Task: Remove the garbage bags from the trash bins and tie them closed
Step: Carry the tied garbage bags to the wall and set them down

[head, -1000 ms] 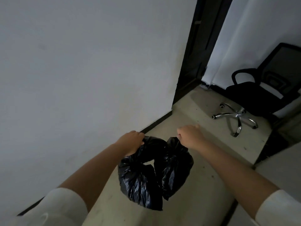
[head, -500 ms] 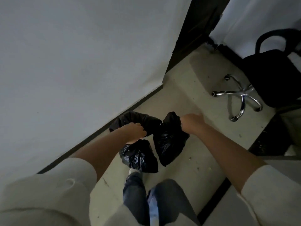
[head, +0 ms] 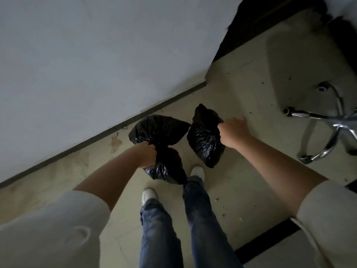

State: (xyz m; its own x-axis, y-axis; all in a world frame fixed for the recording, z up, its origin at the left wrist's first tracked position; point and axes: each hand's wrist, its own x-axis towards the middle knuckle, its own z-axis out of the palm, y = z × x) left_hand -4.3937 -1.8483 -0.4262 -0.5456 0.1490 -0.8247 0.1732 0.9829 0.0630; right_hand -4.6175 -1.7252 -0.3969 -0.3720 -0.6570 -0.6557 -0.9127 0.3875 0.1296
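Note:
Two black garbage bags hang above the floor in front of my legs. My left hand grips the gathered neck of the left bag, whose loose top flares out above my fist and whose body hangs below it. My right hand grips the neck of the right bag, which hangs a little apart from the left one. No trash bin is in view.
A white wall with a dark baseboard runs along the left. A dark door frame stands at the top right. The chrome wheeled base of an office chair is on the right. My white shoes stand on the beige floor.
The view has tilted down, so my legs and shoes show. Both hands with the bags have sunk towards the floor and moved slightly apart.

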